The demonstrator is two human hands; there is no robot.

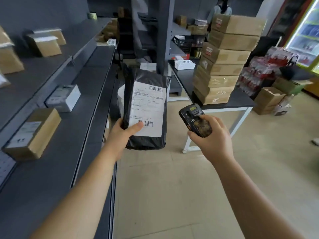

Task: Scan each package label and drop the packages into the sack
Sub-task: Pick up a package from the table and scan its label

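Observation:
My left hand (123,134) grips a black plastic-wrapped package (146,142) by its lower left corner, thumb on the white shipping label (148,107) that faces me with two barcodes. My right hand (213,137) holds a black handheld scanner (195,119) to the right of the package, its head tipped toward the label. A white sack-like shape (120,95) shows just behind the package's left edge, mostly hidden.
Grey shelves (82,94) run along the left, bearing cardboard boxes (32,133) and a white parcel (63,98). A dark table (224,104) to the right carries a tall stack of cartons (226,61). Open boxes and drink packs stand beyond. A person stands at the back.

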